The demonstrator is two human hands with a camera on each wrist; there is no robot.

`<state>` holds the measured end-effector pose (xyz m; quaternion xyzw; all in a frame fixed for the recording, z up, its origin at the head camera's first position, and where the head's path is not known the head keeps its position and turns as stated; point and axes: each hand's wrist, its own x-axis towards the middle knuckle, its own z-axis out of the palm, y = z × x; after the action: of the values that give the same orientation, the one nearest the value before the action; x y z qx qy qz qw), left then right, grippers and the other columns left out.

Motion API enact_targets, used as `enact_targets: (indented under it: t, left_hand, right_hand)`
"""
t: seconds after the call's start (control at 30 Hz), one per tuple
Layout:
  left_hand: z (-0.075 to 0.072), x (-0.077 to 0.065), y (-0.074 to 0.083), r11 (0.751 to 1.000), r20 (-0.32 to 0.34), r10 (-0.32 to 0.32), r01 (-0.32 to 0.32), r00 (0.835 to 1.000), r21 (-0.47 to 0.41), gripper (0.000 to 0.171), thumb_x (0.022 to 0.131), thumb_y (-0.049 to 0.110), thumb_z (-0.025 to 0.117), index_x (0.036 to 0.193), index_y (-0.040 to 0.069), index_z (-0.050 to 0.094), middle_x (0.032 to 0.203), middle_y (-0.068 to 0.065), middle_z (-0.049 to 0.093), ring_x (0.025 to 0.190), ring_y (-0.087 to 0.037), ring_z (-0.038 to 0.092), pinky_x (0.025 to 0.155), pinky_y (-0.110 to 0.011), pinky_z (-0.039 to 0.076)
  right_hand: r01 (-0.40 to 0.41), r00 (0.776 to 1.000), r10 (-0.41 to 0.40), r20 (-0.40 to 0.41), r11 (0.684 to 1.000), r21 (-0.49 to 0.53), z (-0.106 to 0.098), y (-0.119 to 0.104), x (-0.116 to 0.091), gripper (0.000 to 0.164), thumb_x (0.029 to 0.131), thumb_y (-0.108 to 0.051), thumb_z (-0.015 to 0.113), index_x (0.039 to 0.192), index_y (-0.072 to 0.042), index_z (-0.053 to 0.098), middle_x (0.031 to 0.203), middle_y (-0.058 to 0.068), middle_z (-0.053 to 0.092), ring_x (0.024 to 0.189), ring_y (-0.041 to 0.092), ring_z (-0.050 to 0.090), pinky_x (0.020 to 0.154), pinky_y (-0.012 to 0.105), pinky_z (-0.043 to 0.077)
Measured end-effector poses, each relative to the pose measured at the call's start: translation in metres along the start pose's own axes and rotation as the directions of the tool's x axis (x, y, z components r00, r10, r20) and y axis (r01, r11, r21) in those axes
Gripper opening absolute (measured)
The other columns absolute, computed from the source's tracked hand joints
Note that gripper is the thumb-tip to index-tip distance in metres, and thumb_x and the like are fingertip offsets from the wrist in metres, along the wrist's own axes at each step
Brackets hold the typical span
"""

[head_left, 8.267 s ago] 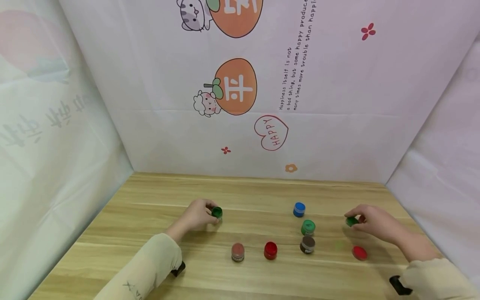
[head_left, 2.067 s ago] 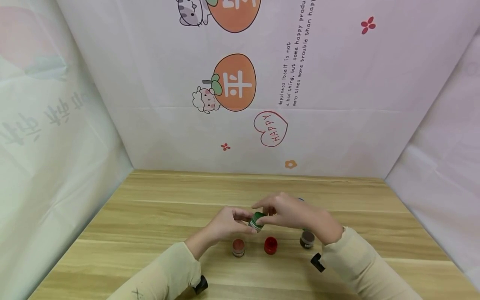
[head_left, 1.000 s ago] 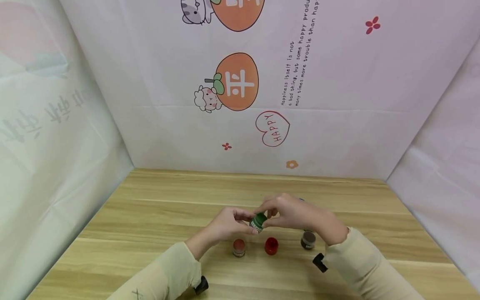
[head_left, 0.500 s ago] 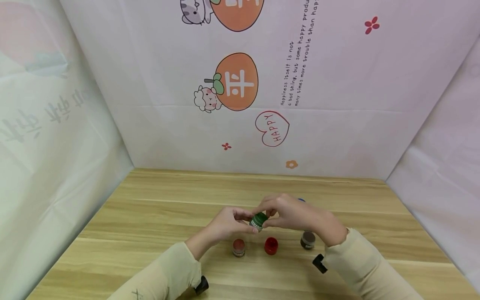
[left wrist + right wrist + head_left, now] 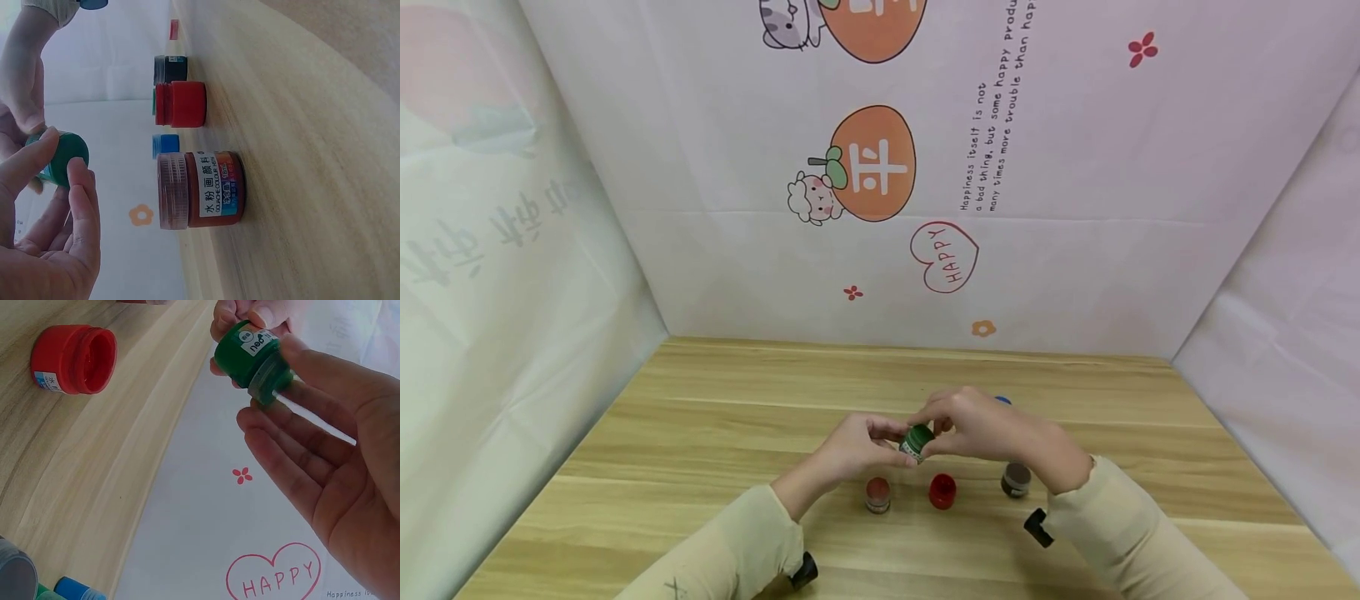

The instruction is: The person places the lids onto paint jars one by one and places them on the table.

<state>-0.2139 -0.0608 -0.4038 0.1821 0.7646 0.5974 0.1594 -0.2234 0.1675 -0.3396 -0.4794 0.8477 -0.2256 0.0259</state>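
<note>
A small green paint jar (image 5: 912, 451) is held tilted above the table, between both hands. My left hand (image 5: 853, 444) grips its body with thumb and fingers. With thumb and fingertips, my right hand (image 5: 981, 423) pinches the jar's clear-rimmed green lid (image 5: 270, 378), which sits on the jar's mouth. Just below the hands stand a capped reddish-brown gouache jar (image 5: 215, 187) and an uncapped red paint jar (image 5: 75, 359). To their right is a capped dark brown jar (image 5: 1016, 481).
Behind the right hand, a blue jar (image 5: 165, 145) is partly hidden. Another green jar (image 5: 47, 592) shows only in part in the right wrist view. A flat red piece (image 5: 174, 29) lies on the table farther off. White printed cloth (image 5: 1060, 275) walls the table's back and sides.
Since the earliest frame, both hands have come together at the middle, bringing the green lid onto the green jar. Over the last second the fingers and lid shift only slightly.
</note>
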Motion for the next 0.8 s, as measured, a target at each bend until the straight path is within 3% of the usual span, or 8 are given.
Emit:
enact_targets:
  t: [0.2, 0.5, 0.8]
  left_hand:
    - [-0.003, 0.0023, -0.0034, 1.0, -0.004, -0.013, 0.013, 1.0, 0.027, 0.037, 0.086, 0.014, 0.085, 0.119, 0.0, 0.073, 0.111, -0.005, 0.073, 0.1, -0.016, 0.068, 0.086, -0.033, 0.056]
    - [-0.0016, 0.0029, -0.002, 1.0, 0.016, 0.008, -0.008, 1.0, 0.017, 0.034, 0.086, 0.013, 0.085, 0.117, 0.002, 0.075, 0.113, -0.005, 0.073, 0.099, -0.016, 0.068, 0.085, -0.032, 0.057]
    - [0.0008, 0.002, -0.0004, 0.999, -0.021, -0.017, 0.017, 1.0, 0.039, 0.041, 0.086, 0.014, 0.085, 0.122, 0.0, 0.072, 0.117, -0.007, 0.072, 0.096, -0.017, 0.069, 0.085, -0.034, 0.057]
  right_hand:
    - [0.018, 1.0, -0.018, 0.016, 1.0, 0.012, -0.0008, 0.0006, -0.0005, 0.032, 0.087, 0.002, 0.08, 0.117, -0.003, 0.075, 0.112, 0.004, 0.07, 0.091, 0.008, 0.066, 0.082, 0.024, 0.057]
    - [-0.034, 0.999, 0.034, 0.02, 0.999, 0.036, 0.0, 0.0047, -0.0037, 0.032, 0.09, -0.006, 0.079, 0.121, -0.003, 0.075, 0.109, 0.002, 0.07, 0.086, 0.003, 0.064, 0.08, 0.031, 0.059]
    - [-0.042, 0.999, 0.042, 0.001, 0.998, 0.038, 0.0018, 0.0055, -0.0033, 0.031, 0.091, -0.007, 0.079, 0.121, -0.002, 0.074, 0.11, 0.004, 0.072, 0.087, 0.005, 0.066, 0.08, 0.025, 0.057]
